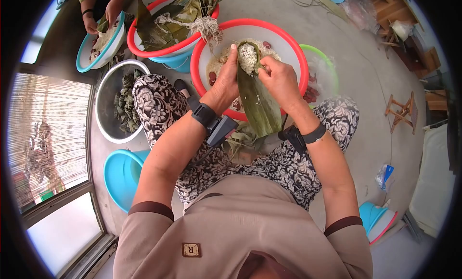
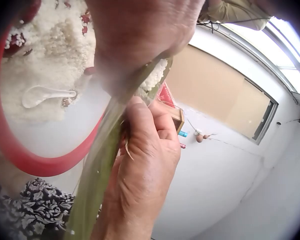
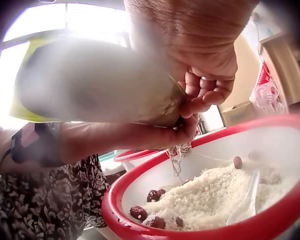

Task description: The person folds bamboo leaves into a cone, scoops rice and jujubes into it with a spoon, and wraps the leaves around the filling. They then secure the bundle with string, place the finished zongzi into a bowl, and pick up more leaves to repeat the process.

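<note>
A long green leaf [image 1: 260, 108], folded into a cone at its upper end, is held over a red-rimmed white basin [image 1: 301, 48]. White rice [image 1: 248, 57] fills the cone, while the leaf's tail hangs down toward the lap. My left hand [image 1: 226, 82] grips the cone from its left side. On the other side my right hand [image 1: 280, 82] pinches the leaf's edge beside the rice, thumb against fingers in the left wrist view. Below lie loose rice [image 3: 205, 195], dark red dates [image 3: 138, 213] and a white spoon [image 2: 45, 96] in the basin.
Another red-rimmed basin [image 1: 132, 38] holds leaves and a bundle of string [image 1: 202, 26]. Wrapped leaf parcels [image 1: 126, 103] fill a metal basin [image 1: 99, 98] at left. A blue bucket [image 1: 118, 178] stands nearer. Another person's hands [image 1: 113, 12] work over a blue-rimmed basin [image 1: 82, 62].
</note>
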A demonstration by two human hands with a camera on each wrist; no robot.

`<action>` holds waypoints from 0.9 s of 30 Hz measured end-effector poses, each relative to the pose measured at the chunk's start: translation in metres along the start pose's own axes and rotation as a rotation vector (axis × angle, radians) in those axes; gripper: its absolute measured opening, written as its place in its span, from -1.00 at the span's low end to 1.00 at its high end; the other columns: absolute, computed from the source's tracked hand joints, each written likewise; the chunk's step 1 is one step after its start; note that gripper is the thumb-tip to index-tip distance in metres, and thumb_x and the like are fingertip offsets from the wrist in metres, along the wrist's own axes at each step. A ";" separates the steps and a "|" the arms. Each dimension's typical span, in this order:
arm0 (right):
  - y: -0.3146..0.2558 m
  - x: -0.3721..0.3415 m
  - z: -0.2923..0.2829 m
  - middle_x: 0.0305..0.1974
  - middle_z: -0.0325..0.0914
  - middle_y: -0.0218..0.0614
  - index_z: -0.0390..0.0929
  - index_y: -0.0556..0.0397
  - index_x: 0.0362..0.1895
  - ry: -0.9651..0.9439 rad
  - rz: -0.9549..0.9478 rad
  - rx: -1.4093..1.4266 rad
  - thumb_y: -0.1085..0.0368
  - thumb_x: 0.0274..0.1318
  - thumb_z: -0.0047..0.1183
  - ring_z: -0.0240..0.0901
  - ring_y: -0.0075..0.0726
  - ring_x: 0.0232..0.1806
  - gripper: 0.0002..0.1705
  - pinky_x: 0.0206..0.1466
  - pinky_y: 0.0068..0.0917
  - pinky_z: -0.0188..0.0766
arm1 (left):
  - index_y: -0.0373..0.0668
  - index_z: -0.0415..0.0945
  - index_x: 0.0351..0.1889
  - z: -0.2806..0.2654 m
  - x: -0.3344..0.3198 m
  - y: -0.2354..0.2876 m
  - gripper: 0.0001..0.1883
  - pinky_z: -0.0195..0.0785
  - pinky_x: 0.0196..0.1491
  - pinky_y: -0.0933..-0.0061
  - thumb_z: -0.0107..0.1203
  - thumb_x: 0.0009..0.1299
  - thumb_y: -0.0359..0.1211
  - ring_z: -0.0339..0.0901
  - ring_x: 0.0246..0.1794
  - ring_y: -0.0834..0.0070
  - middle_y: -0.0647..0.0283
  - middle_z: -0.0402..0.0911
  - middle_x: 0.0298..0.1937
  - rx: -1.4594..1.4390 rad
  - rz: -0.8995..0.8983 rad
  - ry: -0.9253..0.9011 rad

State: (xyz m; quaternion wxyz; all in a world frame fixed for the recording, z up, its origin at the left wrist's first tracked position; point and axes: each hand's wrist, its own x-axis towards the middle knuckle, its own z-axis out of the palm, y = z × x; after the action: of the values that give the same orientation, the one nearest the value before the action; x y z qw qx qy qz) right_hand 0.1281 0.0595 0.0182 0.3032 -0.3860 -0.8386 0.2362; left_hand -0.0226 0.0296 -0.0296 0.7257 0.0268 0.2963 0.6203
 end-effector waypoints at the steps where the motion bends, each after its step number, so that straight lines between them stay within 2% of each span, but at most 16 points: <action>1: 0.000 -0.001 -0.001 -0.57 0.50 -0.20 0.54 0.13 -0.24 -0.013 -0.007 -0.002 0.36 0.01 0.19 0.48 -0.31 -0.56 -0.80 -0.43 -0.37 0.37 | -0.15 0.39 0.20 -0.001 0.001 0.000 -0.30 0.34 0.23 0.20 -0.30 0.47 0.24 0.51 0.11 0.30 0.15 0.54 0.13 0.000 0.002 -0.013; 3: -0.002 0.000 -0.003 -0.56 0.53 -0.20 0.54 0.13 -0.24 -0.026 -0.017 -0.002 0.35 0.02 0.19 0.51 -0.27 -0.55 -0.79 -0.43 -0.36 0.39 | -0.16 0.40 0.19 -0.001 0.004 0.003 -0.30 0.36 0.21 0.19 -0.29 0.47 0.24 0.52 0.09 0.29 0.14 0.55 0.12 -0.031 -0.011 -0.024; 5: -0.006 0.002 -0.009 -0.51 0.56 -0.19 0.51 0.07 -0.31 -0.033 0.030 0.171 0.39 0.04 0.07 0.56 -0.04 -0.44 -0.92 -0.37 -0.21 0.43 | -0.16 0.41 0.18 -0.003 0.003 0.003 -0.31 0.38 0.20 0.18 -0.27 0.46 0.24 0.53 0.08 0.27 0.13 0.55 0.11 -0.064 -0.026 -0.034; 6: -0.006 0.003 -0.011 -0.51 0.56 -0.19 0.51 0.07 -0.31 -0.035 0.032 0.170 0.39 0.04 0.07 0.56 -0.04 -0.44 -0.92 -0.37 -0.21 0.43 | -0.16 0.43 0.14 -0.003 0.002 0.004 -0.32 0.41 0.16 0.17 -0.25 0.46 0.24 0.54 0.04 0.27 0.13 0.57 0.07 -0.107 -0.046 -0.044; 8: -0.004 0.010 -0.015 -0.27 0.60 -0.17 0.56 0.07 -0.18 0.129 -0.011 0.148 0.41 0.10 0.04 0.58 -0.10 -0.23 -0.83 -0.23 -0.26 0.47 | -0.16 0.45 0.11 0.000 -0.001 0.006 -0.33 0.43 0.12 0.16 -0.24 0.46 0.24 0.56 0.00 0.27 0.12 0.59 0.02 -0.151 -0.065 -0.054; 9: 0.001 0.013 -0.014 -0.27 0.60 -0.17 0.56 0.07 -0.18 0.129 -0.012 0.148 0.41 0.10 0.04 0.58 -0.10 -0.23 -0.83 -0.23 -0.26 0.47 | -0.16 0.46 0.07 0.001 -0.003 0.007 -0.34 0.46 0.07 0.17 -0.23 0.45 0.24 0.57 -0.05 0.28 0.13 0.60 -0.02 -0.147 -0.061 -0.053; 11: 0.012 0.014 -0.010 -0.05 0.54 -0.17 0.57 0.06 -0.07 0.130 -0.239 0.125 0.42 0.12 0.03 0.51 -0.10 -0.04 -0.74 -0.04 -0.31 0.46 | -0.16 0.48 0.04 0.000 -0.003 0.007 -0.34 0.49 0.02 0.18 -0.22 0.45 0.24 0.58 -0.10 0.28 0.14 0.61 -0.07 -0.140 -0.062 -0.052; 12: 0.013 0.011 -0.008 -0.05 0.54 -0.17 0.57 0.06 -0.07 0.131 -0.236 0.122 0.42 0.12 0.03 0.51 -0.10 -0.04 -0.74 -0.04 -0.31 0.46 | -0.18 0.49 0.03 0.000 -0.003 0.007 -0.34 0.50 -0.02 0.22 -0.22 0.45 0.24 0.58 -0.14 0.30 0.15 0.62 -0.11 -0.173 -0.070 -0.071; 14: 0.011 0.009 -0.004 0.03 0.49 -0.19 0.54 0.03 0.03 0.062 -0.250 0.088 0.47 0.05 0.07 0.44 -0.06 0.05 -0.61 0.10 -0.28 0.42 | -0.19 0.49 0.02 -0.001 -0.002 0.006 -0.34 0.51 -0.06 0.25 -0.21 0.45 0.24 0.59 -0.18 0.31 0.16 0.62 -0.14 -0.209 -0.076 -0.089; 17: 0.001 0.016 -0.019 0.01 0.50 -0.22 0.51 -0.01 0.06 0.119 -0.253 0.063 0.53 -0.04 0.10 0.45 -0.07 0.04 -0.52 0.11 -0.24 0.42 | -0.21 0.48 0.01 0.010 -0.011 0.013 -0.34 0.52 -0.09 0.27 -0.22 0.46 0.22 0.59 -0.20 0.32 0.15 0.62 -0.14 -0.141 -0.066 -0.017; 20: 0.002 0.011 -0.024 0.02 0.51 -0.27 0.49 -0.05 0.08 0.074 -0.285 0.045 0.52 -0.12 0.16 0.45 -0.09 0.04 -0.44 0.11 -0.22 0.42 | -0.22 0.48 0.01 0.004 -0.010 0.020 -0.37 0.53 -0.08 0.23 -0.24 0.48 0.19 0.59 -0.18 0.30 0.14 0.62 -0.13 -0.140 -0.023 -0.129; 21: 0.002 0.011 -0.023 0.02 0.51 -0.27 0.49 -0.05 0.08 0.073 -0.288 0.043 0.52 -0.12 0.16 0.45 -0.09 0.04 -0.44 0.11 -0.22 0.42 | -0.22 0.48 0.01 -0.001 -0.007 0.021 -0.37 0.53 -0.08 0.23 -0.24 0.48 0.19 0.59 -0.18 0.30 0.14 0.62 -0.13 -0.143 -0.021 -0.131; 23: 0.001 0.011 -0.019 0.00 0.52 -0.32 0.52 -0.05 0.03 0.061 -0.439 -0.009 0.50 -0.15 0.18 0.46 -0.12 0.03 -0.47 0.10 -0.22 0.42 | -0.23 0.43 0.02 -0.011 -0.001 0.023 -0.35 0.51 -0.01 0.15 -0.31 0.50 0.19 0.57 -0.13 0.24 0.08 0.59 -0.08 -0.276 -0.078 -0.215; 27: 0.001 0.012 -0.015 -0.03 0.54 -0.36 0.56 -0.05 -0.02 0.070 -0.524 -0.049 0.50 -0.16 0.17 0.46 -0.15 0.04 -0.52 0.10 -0.23 0.41 | -0.21 0.42 0.04 -0.005 -0.005 0.024 -0.37 0.51 0.02 0.15 -0.26 0.49 0.18 0.57 -0.11 0.23 0.09 0.58 -0.08 -0.297 -0.088 -0.206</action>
State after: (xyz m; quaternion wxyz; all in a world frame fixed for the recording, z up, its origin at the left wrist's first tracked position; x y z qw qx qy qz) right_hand 0.1327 0.0721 0.0314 0.3733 -0.1709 -0.9044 0.1159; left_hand -0.0458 0.0289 -0.0220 0.7747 -0.0304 0.1267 0.6188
